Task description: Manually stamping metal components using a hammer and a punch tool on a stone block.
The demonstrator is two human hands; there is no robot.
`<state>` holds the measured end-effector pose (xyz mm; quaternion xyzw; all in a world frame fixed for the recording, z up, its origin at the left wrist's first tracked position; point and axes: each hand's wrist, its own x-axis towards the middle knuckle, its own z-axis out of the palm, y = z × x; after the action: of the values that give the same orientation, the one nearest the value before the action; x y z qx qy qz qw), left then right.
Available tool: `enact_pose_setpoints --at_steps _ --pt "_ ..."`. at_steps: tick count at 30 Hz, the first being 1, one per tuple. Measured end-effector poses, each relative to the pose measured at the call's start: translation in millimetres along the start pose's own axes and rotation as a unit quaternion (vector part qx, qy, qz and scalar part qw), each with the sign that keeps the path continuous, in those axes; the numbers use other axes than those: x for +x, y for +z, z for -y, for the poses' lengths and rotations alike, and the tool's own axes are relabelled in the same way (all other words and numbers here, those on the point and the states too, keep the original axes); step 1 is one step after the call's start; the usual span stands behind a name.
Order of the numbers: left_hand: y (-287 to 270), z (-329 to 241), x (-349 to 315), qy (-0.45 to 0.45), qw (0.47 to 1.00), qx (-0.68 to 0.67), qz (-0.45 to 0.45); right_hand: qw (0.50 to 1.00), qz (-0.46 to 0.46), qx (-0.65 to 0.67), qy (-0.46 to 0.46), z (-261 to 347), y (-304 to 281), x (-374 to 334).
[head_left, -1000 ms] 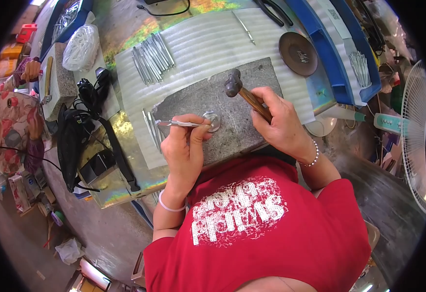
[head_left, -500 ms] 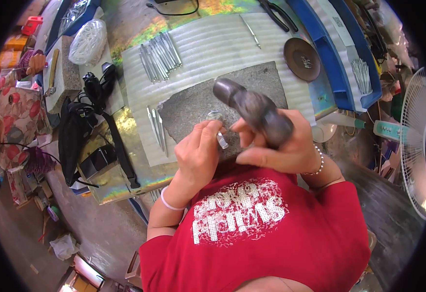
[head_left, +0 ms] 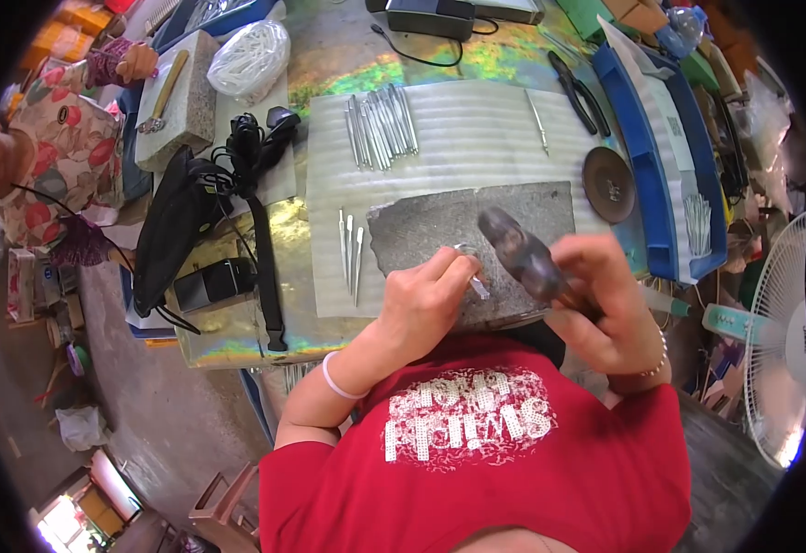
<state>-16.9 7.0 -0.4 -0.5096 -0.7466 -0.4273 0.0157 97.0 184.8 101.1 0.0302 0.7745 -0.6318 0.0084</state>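
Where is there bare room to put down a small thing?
Widest: the white foam sheet between the bunched metal rods and single slim tool, beyond the stone slab. Smaller: the slab's far-left part, beyond the left hand. Crowded: the left side, with black pouch and cables, and around the hammer and right hand.

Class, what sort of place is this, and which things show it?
Probably a small metalworking workshop: a hammer in the right hand, a grey slab, and a row of thin metal rods.

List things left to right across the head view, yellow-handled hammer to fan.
Yellow-handled hammer, clear plastic bag, three slender metal rods, left hand, dark hammer head, brown round dish, white fan.
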Motion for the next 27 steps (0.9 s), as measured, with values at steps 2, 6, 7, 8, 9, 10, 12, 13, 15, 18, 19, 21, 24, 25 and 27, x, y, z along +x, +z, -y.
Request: enact_pose_setpoints --at_steps 2,6,7,8,9,10,12,13,15,18,19,21,24,25,27 --pt "-0.2 2.8 -2.3 -0.015 1.0 -0.021 0.004 0.991 0.018 -0.13 -0.03 11.1 -4.1 -4.3" --pt "2.1 7.2 -2.1 -0.006 1.0 -0.029 -0.002 0.981 0.048 -0.173 -0.066 19.8 -8.0 -12.5" --pt "2.7 6.9 -1.3 -0.005 0.999 -0.031 -0.001 0.976 0.014 -0.194 -0.099 18.1 -5.2 -13.8" --pt "2.9 6.0 -0.3 -0.008 1.0 -0.03 -0.002 0.967 -0.02 -0.215 -0.132 17.1 -4.0 -14.9" --pt "2.8 6.2 -0.2 -0.012 1.0 -0.028 -0.004 0.967 -0.021 -0.215 -0.132 19.1 -5.9 -14.6" --pt "2.9 6.6 -0.7 -0.011 1.0 -0.028 -0.004 0.964 0.007 -0.226 -0.136 23.0 -9.4 -14.1" --pt "3.3 6.3 -0.9 -0.013 0.999 -0.031 -0.006 0.961 0.033 -0.239 -0.139 25.4 -11.5 -14.7" --pt "3.4 5.7 -0.5 -0.011 0.999 -0.032 -0.006 0.95 0.034 -0.267 -0.16 25.5 -11.0 -15.1" --pt "3.3 5.3 -0.3 -0.016 0.999 -0.039 0.003 0.938 0.034 -0.295 -0.18 25.5 -9.0 -15.1" --pt "5.0 6.5 -1.5 -0.015 0.999 -0.039 -0.001 0.926 0.032 -0.328 -0.181 23.4 -5.4 -14.1" --pt "4.9 6.2 -1.8 -0.015 0.999 -0.039 -0.001 0.923 0.034 -0.335 -0.186 20.9 -4.6 -13.8" --pt "4.9 6.2 -2.5 -0.019 0.999 -0.037 0.002 0.92 0.035 -0.341 -0.191 20.1 -2.5 -13.6" --pt "5.4 6.1 -0.9 -0.017 0.999 -0.037 0.005 0.921 0.014 -0.349 -0.174 24.8 0.9 -18.5" --pt "4.1 6.6 -1.3 -0.018 0.999 -0.037 0.002 0.907 -0.028 -0.382 -0.174 33.4 1.1 -24.5" --pt "3.3 5.2 -1.1 -0.012 0.999 -0.037 -0.003 0.937 -0.029 -0.346 -0.043 75.0 -6.4 -52.2"
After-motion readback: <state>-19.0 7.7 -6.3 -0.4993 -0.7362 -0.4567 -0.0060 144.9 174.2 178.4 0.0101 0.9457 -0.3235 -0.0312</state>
